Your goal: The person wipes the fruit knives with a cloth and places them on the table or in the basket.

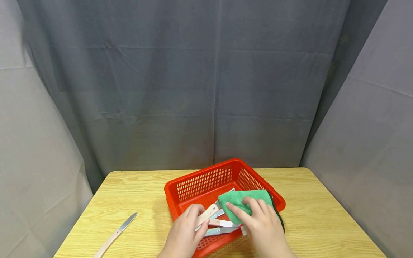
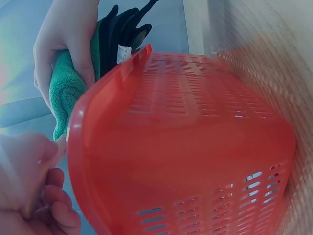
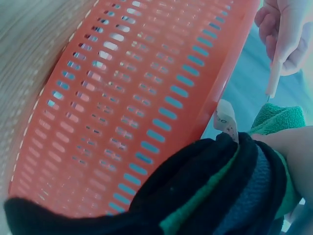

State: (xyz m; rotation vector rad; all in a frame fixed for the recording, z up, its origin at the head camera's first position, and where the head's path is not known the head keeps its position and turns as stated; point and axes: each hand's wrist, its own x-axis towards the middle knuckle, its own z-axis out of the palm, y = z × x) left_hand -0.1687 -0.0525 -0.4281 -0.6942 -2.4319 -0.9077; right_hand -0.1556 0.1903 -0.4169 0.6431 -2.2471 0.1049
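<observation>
My left hand point(image 1: 184, 231) grips a knife by its cream handle point(image 1: 209, 213), over the front of a red plastic basket point(image 1: 175, 187). The knife's blade runs into a folded green cloth point(image 1: 237, 197) with black edging, which covers most of it. My right hand point(image 1: 266, 225) pinches this cloth around the blade, thumb and fingers on opposite sides. A white tag point(image 3: 226, 117) hangs from the cloth in the right wrist view. Under the hands, several knives lie in the basket, one with a pale blue handle point(image 1: 213, 232) and one with a pinkish handle point(image 1: 214, 222).
Another knife with a cream handle point(image 1: 111, 240) lies on the wooden table point(image 1: 145, 197) to the left, its blade pointing away from me. Grey curtains point(image 1: 161, 89) hang behind the table and at both sides. The basket's raised rim stands below both hands.
</observation>
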